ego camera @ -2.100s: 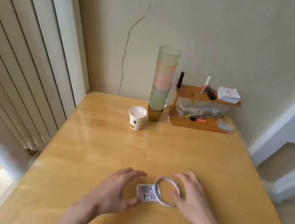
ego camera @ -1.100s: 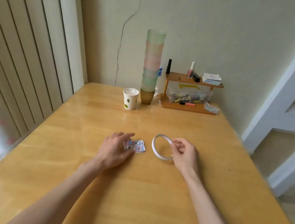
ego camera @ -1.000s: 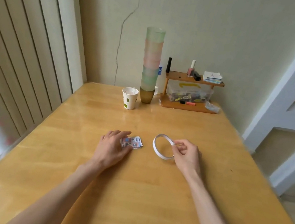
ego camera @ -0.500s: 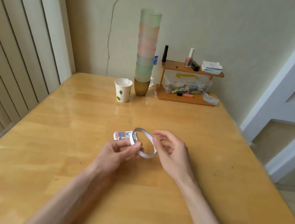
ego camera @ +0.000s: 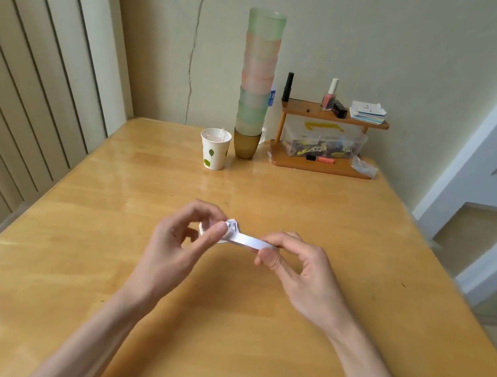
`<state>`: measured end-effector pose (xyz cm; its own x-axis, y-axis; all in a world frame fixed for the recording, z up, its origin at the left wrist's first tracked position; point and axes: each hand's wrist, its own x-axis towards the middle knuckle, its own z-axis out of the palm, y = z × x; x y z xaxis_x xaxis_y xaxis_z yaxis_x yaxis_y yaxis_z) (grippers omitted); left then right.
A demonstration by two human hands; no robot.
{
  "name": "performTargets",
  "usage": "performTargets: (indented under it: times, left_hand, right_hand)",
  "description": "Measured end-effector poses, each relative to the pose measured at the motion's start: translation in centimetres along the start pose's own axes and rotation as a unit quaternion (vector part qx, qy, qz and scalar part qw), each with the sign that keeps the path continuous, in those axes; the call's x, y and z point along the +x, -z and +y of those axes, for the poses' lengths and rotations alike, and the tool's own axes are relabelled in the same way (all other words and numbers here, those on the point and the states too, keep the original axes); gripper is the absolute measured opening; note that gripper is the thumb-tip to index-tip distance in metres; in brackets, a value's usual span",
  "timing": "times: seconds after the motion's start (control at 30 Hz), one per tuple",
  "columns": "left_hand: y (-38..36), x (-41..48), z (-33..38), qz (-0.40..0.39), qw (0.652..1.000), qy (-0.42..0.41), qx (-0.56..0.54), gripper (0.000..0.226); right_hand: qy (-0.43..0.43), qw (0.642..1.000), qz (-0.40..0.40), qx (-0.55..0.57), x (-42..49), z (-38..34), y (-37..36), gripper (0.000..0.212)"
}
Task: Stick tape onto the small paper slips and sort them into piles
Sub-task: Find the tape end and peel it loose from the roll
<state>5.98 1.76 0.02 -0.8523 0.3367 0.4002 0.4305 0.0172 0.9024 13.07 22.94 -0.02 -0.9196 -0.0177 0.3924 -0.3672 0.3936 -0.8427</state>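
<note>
One wooden worktop [ego camera: 143, 176] fills most of the view, its far edge against a cracked wall. At that far edge stands a tall stack of cups [ego camera: 255, 90], pale green and pink above a brown one. Just to its right is a small wooden rack [ego camera: 301, 108]. A clear box [ego camera: 325, 138] sits on the rack's lower level with an orange marker [ego camera: 322, 159] in front of it, and a nail polish bottle [ego camera: 330, 94] and a pile of notes [ego camera: 366, 113] sit on the top shelf. A paper cup [ego camera: 214, 149] with green leaf prints stands just left of the stack.

Both hands are raised over the middle of the worktop. The left hand [ego camera: 178, 242] has thumb and forefinger curled together, pinching the paper slips [ego camera: 230, 225] against one end of the tape roll [ego camera: 248, 240]. The right hand [ego camera: 305, 274] pinches the other end between thumb and forefinger, its remaining fingers loosely bent. The tape roll shows as a white band spanning the gap between the hands. Whether a strip is pulled free cannot be told. The paper slips are a small printed wad at the left fingertips, off the worktop
</note>
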Motion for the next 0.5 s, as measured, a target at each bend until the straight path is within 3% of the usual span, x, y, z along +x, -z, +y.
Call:
performTargets:
  times: [0.13, 0.3, 0.5]
  left_hand:
    - [-0.4, -0.2, 0.0, -0.096, 0.991, -0.032, 0.085, 0.02]
    - [-0.3, -0.4, 0.0, -0.118, 0.992, -0.002, 0.055, 0.028]
    - [-0.6, -0.7, 0.4, -0.106, 0.994, 0.013, -0.003, 0.005]
  right_hand:
    - [-0.005, 1.0, -0.01, 0.002, -0.1, -0.1, -0.3, 0.012]
    - [0.011, 0.999, 0.053, 0.005, 0.1, 0.6, -0.7, 0.017]
    - [0.035, 0.98, 0.194, -0.028, -0.1, 0.1, -1.5, 0.017]
